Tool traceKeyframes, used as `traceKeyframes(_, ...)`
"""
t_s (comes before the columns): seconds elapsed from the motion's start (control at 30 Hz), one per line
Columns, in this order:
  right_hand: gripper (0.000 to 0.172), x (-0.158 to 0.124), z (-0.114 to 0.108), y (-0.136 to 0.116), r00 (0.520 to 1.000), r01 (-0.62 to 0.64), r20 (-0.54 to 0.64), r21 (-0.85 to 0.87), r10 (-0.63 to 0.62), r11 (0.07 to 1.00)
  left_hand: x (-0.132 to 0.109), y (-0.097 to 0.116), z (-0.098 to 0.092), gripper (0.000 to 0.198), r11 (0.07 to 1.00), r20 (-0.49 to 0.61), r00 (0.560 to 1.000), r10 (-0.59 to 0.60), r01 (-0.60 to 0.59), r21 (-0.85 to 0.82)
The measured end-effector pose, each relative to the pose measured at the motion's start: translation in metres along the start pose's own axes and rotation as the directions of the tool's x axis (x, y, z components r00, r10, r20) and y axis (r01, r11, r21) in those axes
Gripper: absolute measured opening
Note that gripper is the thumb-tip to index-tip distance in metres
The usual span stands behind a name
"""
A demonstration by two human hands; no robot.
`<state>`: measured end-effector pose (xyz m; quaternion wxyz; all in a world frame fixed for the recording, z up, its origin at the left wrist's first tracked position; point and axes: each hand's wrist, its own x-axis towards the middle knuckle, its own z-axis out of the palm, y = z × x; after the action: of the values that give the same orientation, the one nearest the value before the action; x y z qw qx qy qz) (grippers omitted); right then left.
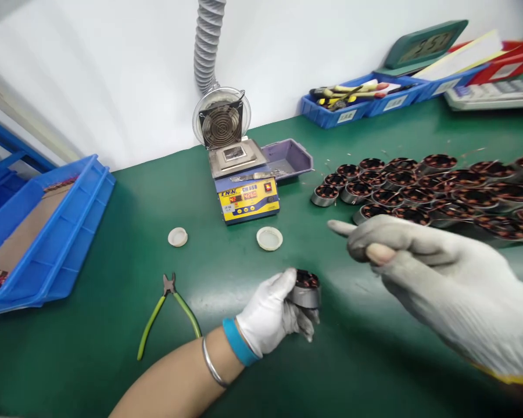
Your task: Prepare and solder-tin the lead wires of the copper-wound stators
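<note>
My left hand, in a white glove with a blue cuff, grips a round metal motor stator with copper windings, low over the green mat. My right hand, also gloved, hovers to the right of it with the forefinger stretched left and thumb pressed to it; whether it pinches something thin I cannot tell. Behind it lies a large group of similar stators on the mat.
A yellow-fronted solder pot with a fan and extraction hose stands at the back centre, a purple tray beside it. Two white caps and green-handled cutters lie on the mat. Blue bins sit left, tool bins back right.
</note>
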<state>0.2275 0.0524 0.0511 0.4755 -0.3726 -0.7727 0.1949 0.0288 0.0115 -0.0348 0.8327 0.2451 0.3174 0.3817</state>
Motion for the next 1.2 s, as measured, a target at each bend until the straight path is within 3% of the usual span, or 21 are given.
traceKeyframes(0.03, 0.019, -0.001, 0.0, 0.003, 1.0, 0.02, -0.016, -0.026, -0.02, 0.999, 0.0, 0.002, 0.001, 0.079, 1.0, -0.029, 0.999, 0.019, -0.02, -0.009)
traceKeyframes(0.1, 0.013, -0.002, 0.004, 0.006, 0.977, 0.213, 0.06, -0.152, -0.206, 0.965, -0.002, 0.006, 0.004, 0.08, 0.996, -0.098, 0.993, 0.072, -0.076, -0.037)
traceKeyframes(0.17, 0.013, -0.005, 0.012, 0.007, 0.906, 0.421, 0.192, -0.311, -0.377, 0.852, -0.004, 0.009, 0.009, 0.078, 0.987, -0.179, 0.974, 0.136, -0.15, -0.065)
traceKeyframes(0.2, 0.017, -0.006, 0.017, 0.007, 0.88, 0.475, 0.239, -0.386, -0.411, 0.791, -0.005, 0.009, 0.012, 0.078, 0.981, -0.218, 0.963, 0.161, -0.181, -0.074)
traceKeyframes(0.27, 0.02, -0.009, 0.027, 0.008, 0.871, 0.491, 0.273, -0.49, -0.409, 0.72, -0.006, 0.01, 0.018, 0.077, 0.971, -0.279, 0.94, 0.194, -0.225, -0.084)
traceKeyframes(0.33, 0.02, -0.013, 0.034, 0.012, 0.894, 0.448, 0.248, -0.514, -0.373, 0.731, -0.008, 0.01, 0.023, 0.075, 0.966, -0.302, 0.931, 0.205, -0.243, -0.093)
traceKeyframes(0.43, 0.019, -0.015, 0.039, 0.018, 0.941, 0.338, 0.147, -0.454, -0.305, 0.824, -0.011, 0.013, 0.025, 0.067, 0.957, -0.306, 0.927, 0.216, -0.263, -0.12)
traceKeyframes(0.53, 0.02, -0.009, 0.036, 0.018, 0.995, 0.042, 0.099, -0.312, -0.011, 0.949, -0.014, 0.025, 0.023, 0.058, 0.939, -0.29, 0.938, 0.189, -0.259, -0.227)
traceKeyframes(0.6, 0.023, -0.003, 0.032, 0.012, 0.966, -0.164, 0.175, -0.147, 0.188, 0.976, -0.014, 0.036, 0.021, 0.048, 0.916, -0.275, 0.947, 0.168, -0.253, -0.311)
traceKeyframes(0.67, 0.028, 0.002, 0.026, 0.003, 0.933, -0.226, 0.286, -0.002, 0.217, 0.974, -0.012, 0.042, 0.018, 0.052, 0.913, -0.293, 0.942, 0.165, -0.258, -0.315)
traceKeyframes(0.73, 0.029, 0.004, 0.021, -0.005, 0.916, -0.169, 0.375, 0.045, 0.14, 0.985, -0.009, 0.039, 0.017, 0.057, 0.961, -0.306, 0.946, 0.102, -0.174, -0.216)
traceKeyframes(0.8, 0.025, 0.001, 0.017, -0.009, 0.91, -0.04, 0.411, -0.021, 0.045, 0.999, -0.007, 0.031, 0.016, 0.056, 0.994, -0.192, 0.975, -0.108, 0.1, -0.054)
traceKeyframes(0.87, 0.02, -0.003, 0.014, -0.009, 0.921, 0.157, 0.377, -0.122, -0.1, 0.98, -0.008, 0.024, 0.016, 0.061, 0.951, -0.06, 0.958, -0.282, 0.287, 0.113)
traceKeyframes(0.9, 0.018, -0.005, 0.013, -0.009, 0.922, 0.257, 0.339, -0.169, -0.188, 0.952, -0.01, 0.023, 0.016, 0.06, 0.951, -0.033, 0.961, -0.273, 0.275, 0.138)
traceKeyframes(0.97, 0.016, -0.006, 0.011, -0.011, 0.896, 0.409, 0.28, -0.22, -0.344, 0.885, -0.012, 0.026, 0.016, 0.049, 0.998, -0.1, 0.993, -0.058, 0.06, 0.023)
traceKeyframes(1.03, 0.019, -0.006, 0.009, -0.015, 0.879, 0.459, 0.253, -0.224, -0.404, 0.86, -0.012, 0.034, 0.015, 0.048, 0.963, -0.251, 0.95, 0.185, -0.226, -0.145)
traceKeyframes(1.07, 0.021, -0.005, 0.008, -0.018, 0.878, 0.46, 0.248, -0.207, -0.408, 0.864, -0.01, 0.038, 0.014, 0.056, 0.931, -0.309, 0.92, 0.242, -0.31, -0.194)
traceKeyframes(1.13, 0.023, -0.003, 0.007, -0.024, 0.884, 0.437, 0.25, -0.148, -0.394, 0.887, -0.007, 0.041, 0.012, 0.064, 0.922, -0.347, 0.908, 0.235, -0.321, -0.216)
traceKeyframes(1.2, 0.021, -0.001, 0.007, -0.027, 0.886, 0.418, 0.268, -0.107, -0.379, 0.902, -0.004, 0.038, 0.011, 0.057, 0.975, -0.266, 0.961, 0.071, -0.122, -0.183)
